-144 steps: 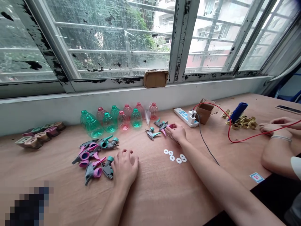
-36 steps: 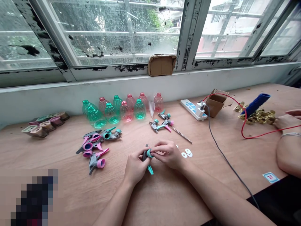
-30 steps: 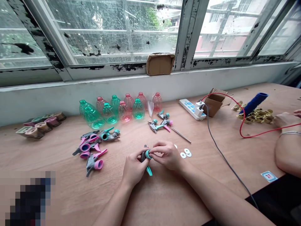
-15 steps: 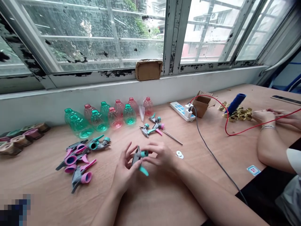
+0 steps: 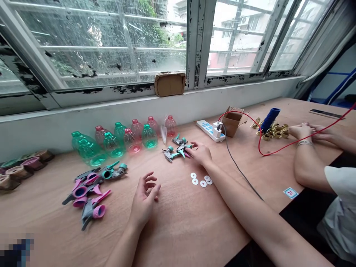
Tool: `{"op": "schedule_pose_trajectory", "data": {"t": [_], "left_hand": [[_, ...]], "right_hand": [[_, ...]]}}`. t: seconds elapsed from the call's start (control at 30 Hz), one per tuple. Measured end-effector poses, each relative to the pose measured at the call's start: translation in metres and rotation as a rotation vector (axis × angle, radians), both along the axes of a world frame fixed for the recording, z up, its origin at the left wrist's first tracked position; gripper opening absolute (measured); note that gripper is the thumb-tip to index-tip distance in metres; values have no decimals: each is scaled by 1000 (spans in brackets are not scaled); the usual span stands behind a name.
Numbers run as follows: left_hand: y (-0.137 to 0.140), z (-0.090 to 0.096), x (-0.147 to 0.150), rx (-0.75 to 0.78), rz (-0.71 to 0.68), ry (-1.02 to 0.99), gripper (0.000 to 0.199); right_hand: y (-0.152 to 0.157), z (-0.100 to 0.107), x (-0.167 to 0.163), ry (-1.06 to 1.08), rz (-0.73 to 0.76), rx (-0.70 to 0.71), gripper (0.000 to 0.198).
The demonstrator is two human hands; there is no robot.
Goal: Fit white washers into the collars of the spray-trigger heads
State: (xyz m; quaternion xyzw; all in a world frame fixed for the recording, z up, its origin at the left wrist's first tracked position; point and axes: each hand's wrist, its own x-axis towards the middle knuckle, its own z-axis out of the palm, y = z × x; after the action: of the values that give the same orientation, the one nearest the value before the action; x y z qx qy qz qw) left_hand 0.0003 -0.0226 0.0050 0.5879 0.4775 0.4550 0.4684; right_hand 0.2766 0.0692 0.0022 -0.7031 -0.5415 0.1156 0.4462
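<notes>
My right hand [image 5: 200, 152] reaches to a small group of trigger spray heads at the middle of the table. Its thumb and fingers are at the teal collar of a grey and teal spray head [image 5: 181, 151], which lies against the others. Part of a pink trigger shows beneath. My left hand [image 5: 147, 198] rests over the table with its fingers loosely curled and apart, holding nothing. Between the hands and nearer my right forearm lie several flat white washers [image 5: 203, 183]. A heap of grey spray heads with pink and teal parts [image 5: 88, 191] is left of my left hand.
Green and pink clear bottles [image 5: 113, 146] stand along the wall. A power strip [image 5: 210, 129] has a red cable and a grey cable. Beyond it are a cardboard box [image 5: 232, 122], a blue ribbed tube [image 5: 270, 120] and brass parts [image 5: 278, 131]. Another person's hands [image 5: 303, 131] are at right.
My right hand has carried the teal spray head from my left hand forward to the group. My left hand has let go and opened. More washers show, and the view has shifted slightly.
</notes>
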Motion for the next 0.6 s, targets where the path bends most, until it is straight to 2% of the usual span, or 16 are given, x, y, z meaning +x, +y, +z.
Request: {"op": "schedule_pose_trajectory", "data": {"t": [0.17, 0.3, 0.5, 0.6], "left_hand": [[1, -1, -2, 15, -13, 34, 41], [1, -2, -1, 33, -20, 54, 39], [-1, -2, -2, 41, -20, 77, 34], [-2, -1, -1, 41, -27, 99, 34]], "right_hand": [[-11, -1, 9, -103, -3, 8, 50], [-19, -1, 14, -274, 58, -173, 48], [-31, 0, 21, -335, 118, -393, 16], [-36, 2, 27, -343, 73, -465, 12]]}}
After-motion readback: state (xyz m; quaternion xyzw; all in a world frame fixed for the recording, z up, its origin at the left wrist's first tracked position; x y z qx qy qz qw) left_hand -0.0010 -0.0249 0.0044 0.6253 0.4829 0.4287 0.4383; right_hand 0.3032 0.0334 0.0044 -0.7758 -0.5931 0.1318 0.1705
